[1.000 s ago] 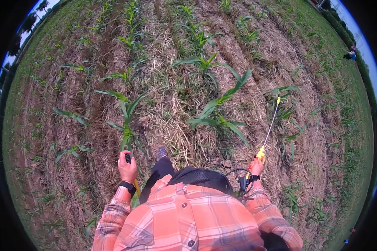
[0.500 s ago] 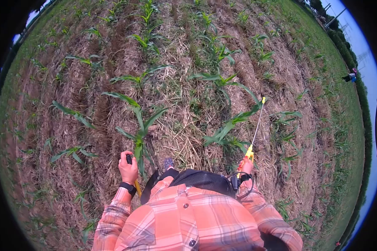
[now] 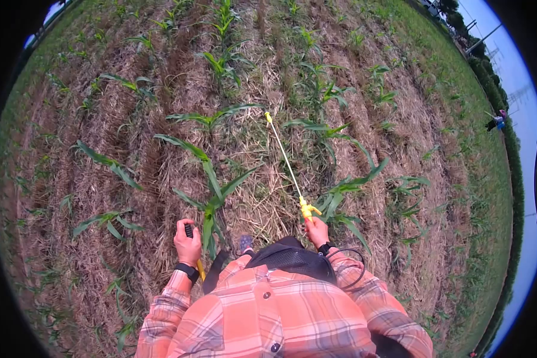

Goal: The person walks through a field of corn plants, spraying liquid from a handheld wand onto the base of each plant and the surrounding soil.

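Note:
My right hand point(image 3: 317, 232) is closed around the red and yellow grip of a sprayer wand point(image 3: 285, 156). The wand's thin rod points forward and to the left, and its yellow nozzle is above the straw between two plant rows. A dark hose point(image 3: 359, 262) curves beside my right wrist. My left hand point(image 3: 188, 246) is wrapped round the black grip of a yellow lever point(image 3: 201, 269), whose lower part is hidden at my side. A young corn plant point(image 3: 209, 206) stands just ahead of my left hand. Another corn plant point(image 3: 338, 194) grows ahead and right of my right hand.
Rows of young corn run forward over dry straw point(image 3: 262, 206). A patterned shoe point(image 3: 246, 242) shows below me, beside dark cloth point(image 3: 292, 262). Far to the right, another person point(image 3: 496, 122) is near the field's edge, with trees and poles beyond.
My right hand has swung the sprayer wand leftward, so its nozzle moved from the right corn row to between the rows. My left hand has shifted slightly, still on the lever.

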`<state>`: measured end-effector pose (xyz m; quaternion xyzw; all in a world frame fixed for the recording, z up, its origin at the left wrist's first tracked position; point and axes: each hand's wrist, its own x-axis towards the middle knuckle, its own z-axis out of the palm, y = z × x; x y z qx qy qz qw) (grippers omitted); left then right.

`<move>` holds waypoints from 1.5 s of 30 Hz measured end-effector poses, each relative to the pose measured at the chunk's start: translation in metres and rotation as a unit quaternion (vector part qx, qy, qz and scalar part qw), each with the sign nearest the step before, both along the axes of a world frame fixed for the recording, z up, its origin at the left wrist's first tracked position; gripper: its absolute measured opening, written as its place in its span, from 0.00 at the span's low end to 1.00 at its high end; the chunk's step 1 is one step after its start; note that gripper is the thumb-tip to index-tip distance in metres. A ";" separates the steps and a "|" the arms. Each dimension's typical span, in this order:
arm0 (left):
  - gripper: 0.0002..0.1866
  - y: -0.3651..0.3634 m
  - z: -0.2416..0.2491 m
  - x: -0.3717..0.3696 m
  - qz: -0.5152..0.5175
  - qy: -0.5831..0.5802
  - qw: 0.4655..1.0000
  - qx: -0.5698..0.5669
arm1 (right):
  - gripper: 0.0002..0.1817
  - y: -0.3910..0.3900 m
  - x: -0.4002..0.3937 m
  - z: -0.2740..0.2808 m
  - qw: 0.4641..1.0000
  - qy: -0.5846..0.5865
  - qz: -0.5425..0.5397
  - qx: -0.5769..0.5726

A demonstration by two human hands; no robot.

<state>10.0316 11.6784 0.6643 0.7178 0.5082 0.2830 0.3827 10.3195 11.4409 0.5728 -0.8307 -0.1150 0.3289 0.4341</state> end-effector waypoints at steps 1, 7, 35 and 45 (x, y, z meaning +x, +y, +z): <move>0.10 0.001 0.003 0.000 0.006 -0.005 1.000 0.007 | 0.11 0.004 0.001 -0.002 0.997 -0.038 0.066 -0.006; 0.10 0.011 0.005 0.000 0.041 -0.016 0.999 -0.027 | 0.13 0.043 0.002 0.015 0.968 -0.123 0.219 -0.021; 0.09 0.092 0.037 0.200 0.020 0.013 0.999 0.042 | 0.12 0.050 0.251 -0.016 0.988 0.014 -0.152 0.036; 0.10 0.107 0.050 0.246 0.001 0.042 0.996 0.078 | 0.14 0.021 0.303 -0.021 0.948 0.046 -0.303 0.086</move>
